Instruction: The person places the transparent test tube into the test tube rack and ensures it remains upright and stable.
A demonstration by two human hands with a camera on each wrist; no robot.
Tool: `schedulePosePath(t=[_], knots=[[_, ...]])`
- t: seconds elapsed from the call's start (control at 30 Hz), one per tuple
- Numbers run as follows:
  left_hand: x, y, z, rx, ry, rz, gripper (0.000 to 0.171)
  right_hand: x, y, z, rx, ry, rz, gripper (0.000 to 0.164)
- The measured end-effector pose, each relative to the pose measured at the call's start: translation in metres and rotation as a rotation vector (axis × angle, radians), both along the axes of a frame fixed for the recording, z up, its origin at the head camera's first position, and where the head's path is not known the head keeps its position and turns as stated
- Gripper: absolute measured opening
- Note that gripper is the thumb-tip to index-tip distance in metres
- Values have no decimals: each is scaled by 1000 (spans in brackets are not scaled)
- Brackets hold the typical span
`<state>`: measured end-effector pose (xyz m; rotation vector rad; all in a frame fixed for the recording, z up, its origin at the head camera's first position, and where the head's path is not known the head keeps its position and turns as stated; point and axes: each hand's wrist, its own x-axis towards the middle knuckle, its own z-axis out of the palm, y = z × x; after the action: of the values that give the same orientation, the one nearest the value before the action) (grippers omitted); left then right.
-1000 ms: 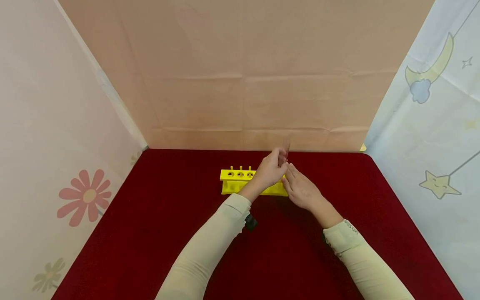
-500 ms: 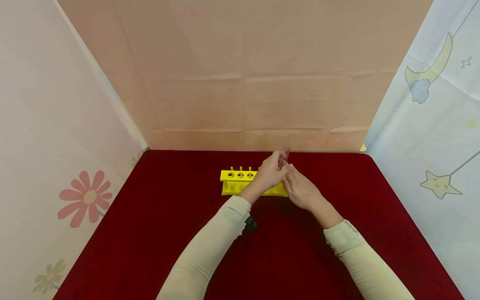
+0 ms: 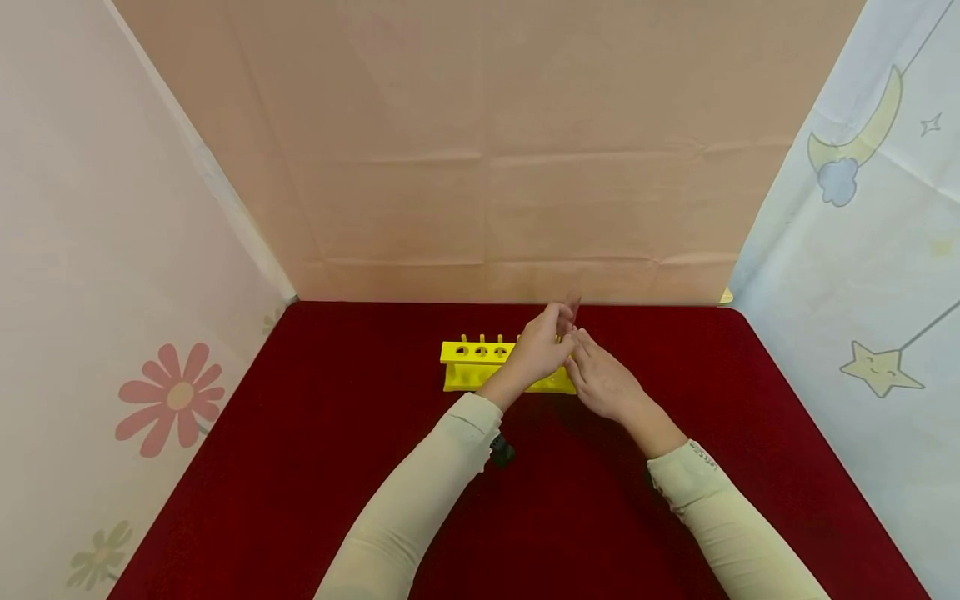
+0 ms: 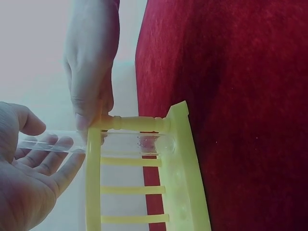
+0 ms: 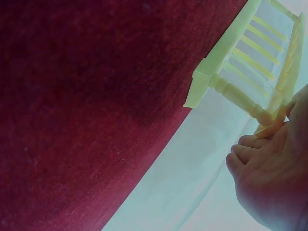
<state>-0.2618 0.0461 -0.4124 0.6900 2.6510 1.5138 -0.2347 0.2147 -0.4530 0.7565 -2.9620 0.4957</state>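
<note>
A yellow test tube rack (image 3: pixel 471 375) stands on the red tabletop, with round holes along its top bar and a row of pegs behind. A clear test tube (image 4: pixel 122 143) passes upright through the hole at the rack's right end, its rounded bottom at the base. My left hand (image 3: pixel 536 343) reaches across the rack and holds the tube's upper part; in the left wrist view the thumb lies on one side, the fingers on the other. With my right hand (image 5: pixel 272 168) I grip the right end of the rack's top bar. The left forearm covers part of the rack.
The red tabletop (image 3: pixel 315 450) spreads out around the rack. Behind it rises a peach-coloured backdrop (image 3: pixel 390 200). Printed white sheets stand at the left (image 3: pixel 75 250) and right (image 3: pixel 885 275).
The test tube has come down lower into the rack, its top end sinking beside my left hand. My left hand has shifted down slightly; the right hand stays on the rack's end.
</note>
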Motion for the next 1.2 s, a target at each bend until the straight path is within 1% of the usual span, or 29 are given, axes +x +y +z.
schedulePosePath(t=[0.13, 0.33, 0.57, 1.2], knots=[[0, 0, -1, -2, 10, -2, 32, 1, 0, 1, 16, -10, -5, 56], [-1, -1, -4, -29, 34, -13, 27, 0, 0, 2, 24, -9, -8, 59], [0, -1, -6, -44, 53, -15, 24, 0, 1, 1, 33, -34, -20, 61], [-1, -3, -6, -57, 36, -9, 28, -2, 0, 1, 33, -22, -6, 62]])
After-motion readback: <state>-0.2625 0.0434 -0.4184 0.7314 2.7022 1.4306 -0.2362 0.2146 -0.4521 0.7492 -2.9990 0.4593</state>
